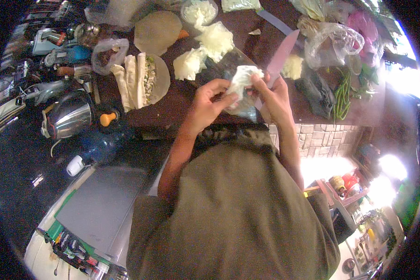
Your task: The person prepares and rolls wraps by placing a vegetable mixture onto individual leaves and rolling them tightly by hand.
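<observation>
A pale, whitish-green cabbage piece [241, 80] is held between my two hands above a greyish board [235, 60]. My left hand [211, 103] grips its left side with curled fingers. My right hand [274, 95] holds a knife with a pinkish blade [284, 52], pointing up and away to the right. That hand's thumb and fingers also press on the cabbage piece; its hold on the handle is mostly hidden. Just beyond my hands lie loose cabbage leaves [215, 43] and more crumpled leaves [190, 64]. Another cabbage piece [292, 66] sits beside the blade.
To the left lie rolled wraps [128, 79] and a round flatbread [155, 35]. A bowl of pale shreds [199, 9] stands at the back, near a bluish blade [273, 21]. Green beans [343, 95], a dark bag [315, 89] and a clear plastic bag [333, 39] are right. A kettle [70, 116] stands left.
</observation>
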The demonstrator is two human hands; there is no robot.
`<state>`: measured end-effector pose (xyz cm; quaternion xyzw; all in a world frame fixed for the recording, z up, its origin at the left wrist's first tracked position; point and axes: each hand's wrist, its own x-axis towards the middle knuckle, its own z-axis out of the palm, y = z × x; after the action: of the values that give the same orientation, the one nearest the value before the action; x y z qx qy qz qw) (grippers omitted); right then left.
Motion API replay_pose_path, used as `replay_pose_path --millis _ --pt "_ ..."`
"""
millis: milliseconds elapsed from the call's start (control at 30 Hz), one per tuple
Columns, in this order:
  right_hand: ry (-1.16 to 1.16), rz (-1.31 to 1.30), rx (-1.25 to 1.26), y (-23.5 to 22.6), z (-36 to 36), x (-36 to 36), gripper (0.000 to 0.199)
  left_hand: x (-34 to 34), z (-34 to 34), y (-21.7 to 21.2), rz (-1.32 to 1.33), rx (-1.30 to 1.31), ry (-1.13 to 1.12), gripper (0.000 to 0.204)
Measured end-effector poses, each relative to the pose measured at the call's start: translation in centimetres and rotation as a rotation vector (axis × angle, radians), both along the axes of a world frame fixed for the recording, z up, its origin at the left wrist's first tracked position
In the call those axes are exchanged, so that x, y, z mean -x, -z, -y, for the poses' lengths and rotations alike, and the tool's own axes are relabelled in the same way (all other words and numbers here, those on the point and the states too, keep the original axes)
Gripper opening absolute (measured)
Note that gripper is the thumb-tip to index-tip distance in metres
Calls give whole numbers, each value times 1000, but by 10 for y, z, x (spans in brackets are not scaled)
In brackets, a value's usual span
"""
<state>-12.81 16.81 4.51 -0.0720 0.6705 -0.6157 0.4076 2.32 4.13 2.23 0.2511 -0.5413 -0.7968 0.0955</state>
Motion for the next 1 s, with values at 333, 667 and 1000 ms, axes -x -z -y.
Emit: replay_pose_path --millis 333,667,1000 --pt "-164 -785 -482 33 -42 12 31 -32 80 10 230 1461 -162 39" --pt "-133 -917 -758 65 -48 25 35 -41 67 40 -45 1100 -189 55" --pt "-193 -1248 -502 45 -29 6 23 -18 62 45 -36 1099 -328 27"
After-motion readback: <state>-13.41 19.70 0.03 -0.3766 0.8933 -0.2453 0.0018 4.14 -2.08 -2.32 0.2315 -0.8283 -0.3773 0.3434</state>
